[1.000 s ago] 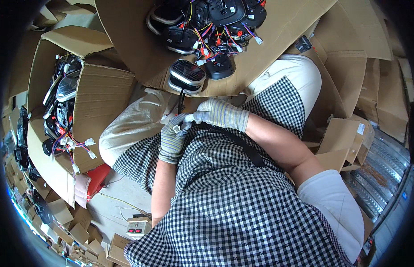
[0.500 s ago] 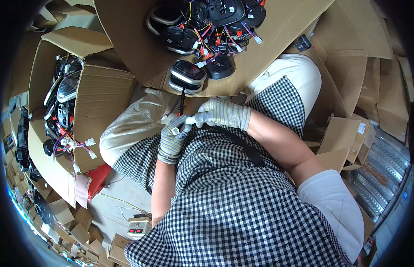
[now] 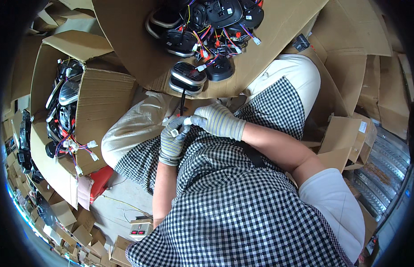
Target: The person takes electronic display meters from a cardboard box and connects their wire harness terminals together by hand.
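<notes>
Your left hand (image 3: 172, 141) is closed at frame centre, fingers curled about one small, white, square-ended connector (image 3: 174, 133). Your right hand (image 3: 221, 121) pinches one white piece (image 3: 187, 121) just beside it, too small to identify. One thin black cable (image 3: 183, 103) runs down toward both hands from beneath one glossy black, silver-trimmed unit (image 3: 188, 75), upper centre. Two open cartons contain further units: the top carton (image 3: 131, 49), upper centre, and the left carton (image 3: 102, 95), upper left.
</notes>
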`<action>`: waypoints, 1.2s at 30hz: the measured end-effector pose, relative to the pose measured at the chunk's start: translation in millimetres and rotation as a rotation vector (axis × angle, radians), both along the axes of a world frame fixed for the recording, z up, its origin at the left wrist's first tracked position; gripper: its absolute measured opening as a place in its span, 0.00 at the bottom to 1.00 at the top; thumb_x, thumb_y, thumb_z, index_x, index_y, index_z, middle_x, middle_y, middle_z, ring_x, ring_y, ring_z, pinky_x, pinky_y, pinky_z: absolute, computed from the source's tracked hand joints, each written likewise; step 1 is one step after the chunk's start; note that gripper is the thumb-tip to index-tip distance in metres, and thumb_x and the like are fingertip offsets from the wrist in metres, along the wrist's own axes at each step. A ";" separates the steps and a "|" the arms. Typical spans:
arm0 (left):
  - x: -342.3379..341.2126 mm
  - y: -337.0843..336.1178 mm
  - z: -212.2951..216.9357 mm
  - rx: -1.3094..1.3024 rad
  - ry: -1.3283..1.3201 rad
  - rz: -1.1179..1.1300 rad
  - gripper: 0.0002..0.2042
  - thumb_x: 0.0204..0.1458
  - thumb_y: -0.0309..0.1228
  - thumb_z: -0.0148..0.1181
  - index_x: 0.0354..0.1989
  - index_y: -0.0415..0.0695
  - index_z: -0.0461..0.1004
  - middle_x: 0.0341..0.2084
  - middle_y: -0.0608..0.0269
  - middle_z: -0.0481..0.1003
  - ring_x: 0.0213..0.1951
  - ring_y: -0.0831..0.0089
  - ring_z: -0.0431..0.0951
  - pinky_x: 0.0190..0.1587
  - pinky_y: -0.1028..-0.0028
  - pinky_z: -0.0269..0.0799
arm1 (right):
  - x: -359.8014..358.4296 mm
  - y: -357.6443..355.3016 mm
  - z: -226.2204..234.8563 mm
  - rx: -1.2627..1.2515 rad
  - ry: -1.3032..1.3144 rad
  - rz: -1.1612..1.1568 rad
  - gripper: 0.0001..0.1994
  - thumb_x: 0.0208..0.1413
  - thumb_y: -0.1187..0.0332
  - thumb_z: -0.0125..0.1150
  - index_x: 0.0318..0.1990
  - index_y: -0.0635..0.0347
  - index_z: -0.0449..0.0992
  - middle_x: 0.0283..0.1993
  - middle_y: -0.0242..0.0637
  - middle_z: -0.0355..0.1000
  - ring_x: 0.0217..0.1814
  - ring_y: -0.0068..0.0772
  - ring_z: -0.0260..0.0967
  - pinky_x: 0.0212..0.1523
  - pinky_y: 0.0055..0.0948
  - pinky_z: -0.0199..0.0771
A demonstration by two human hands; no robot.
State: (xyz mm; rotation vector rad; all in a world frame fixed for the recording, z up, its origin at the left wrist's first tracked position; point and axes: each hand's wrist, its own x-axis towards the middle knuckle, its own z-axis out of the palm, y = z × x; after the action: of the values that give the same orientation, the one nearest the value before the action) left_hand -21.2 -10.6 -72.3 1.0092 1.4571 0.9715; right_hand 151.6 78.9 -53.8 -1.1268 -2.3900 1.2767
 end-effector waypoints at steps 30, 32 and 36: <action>-1.2 1.0 12.8 -0.025 -0.094 -0.066 0.14 0.48 0.32 0.61 0.41 0.37 0.74 0.32 0.63 0.75 0.35 0.76 0.72 0.42 0.78 0.66 | 0.1 15.0 8.2 -1.024 0.177 -0.117 0.15 0.48 0.58 0.62 0.24 0.63 0.77 0.15 0.29 0.65 0.16 0.18 0.56 0.19 0.20 0.56; -0.7 0.9 13.2 -0.015 -0.095 -0.063 0.14 0.48 0.32 0.60 0.41 0.37 0.74 0.32 0.63 0.75 0.35 0.76 0.72 0.42 0.78 0.66 | 0.3 15.0 8.7 -1.017 0.168 -0.111 0.15 0.49 0.58 0.62 0.24 0.63 0.77 0.14 0.28 0.65 0.16 0.18 0.56 0.18 0.20 0.55; 1.1 -0.4 12.9 -0.054 -0.157 -0.025 0.13 0.49 0.31 0.60 0.41 0.37 0.74 0.32 0.63 0.75 0.35 0.77 0.72 0.42 0.78 0.66 | 0.2 13.1 4.3 -1.080 0.206 -0.122 0.15 0.50 0.58 0.60 0.24 0.63 0.77 0.13 0.28 0.63 0.15 0.17 0.54 0.17 0.19 0.53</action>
State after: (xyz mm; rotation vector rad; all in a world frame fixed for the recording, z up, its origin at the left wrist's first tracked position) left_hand -20.1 -10.9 -59.4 0.8898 1.3306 0.9669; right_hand 151.9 92.1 -49.5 -1.2047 -1.3700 2.5660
